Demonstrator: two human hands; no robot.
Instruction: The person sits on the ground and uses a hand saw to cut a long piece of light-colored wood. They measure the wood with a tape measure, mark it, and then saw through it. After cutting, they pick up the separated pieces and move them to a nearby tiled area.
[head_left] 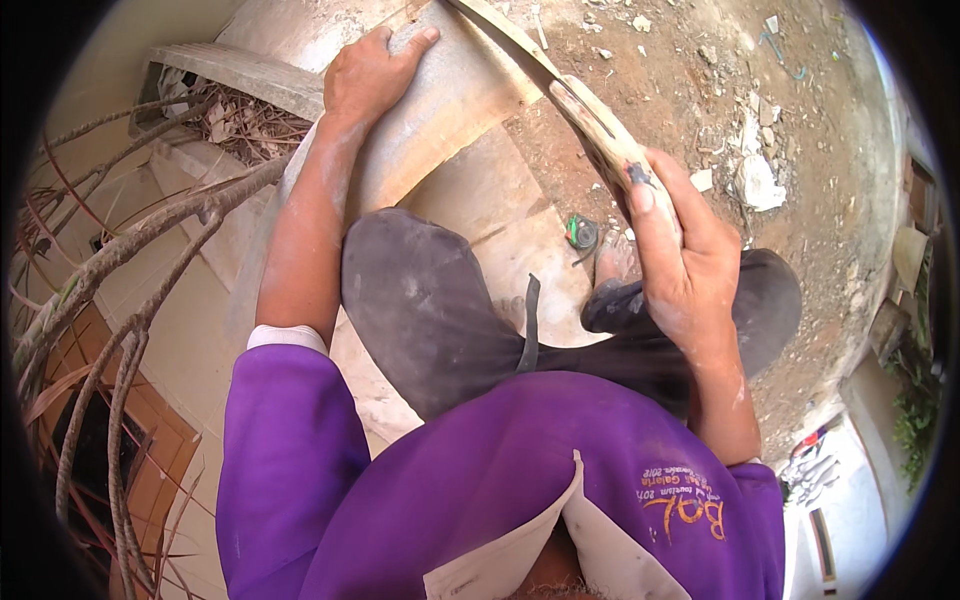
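Observation:
My right hand (690, 240) is wrapped round the pale wooden handle of a handsaw (598, 112). The saw's long, thin blade reaches away to the upper left, along the right side of a grey board (455, 105). On the far left part of that board lies my left hand (368, 82), thumb stretched across the top and the other fingers bent at the board's edge, partly hidden. Pale dust covers both hands and the dark trousers. Between my knees, a black and green tape measure (583, 233) rests on the ground near my foot.
Light slabs (480, 185) lie under the board. Bare branches (150, 240) crowd the left side, near a concrete trough (240, 78) filled with dry twigs. To the right, the dirt ground (680, 70) carries rubble and a white crumpled scrap (760, 180).

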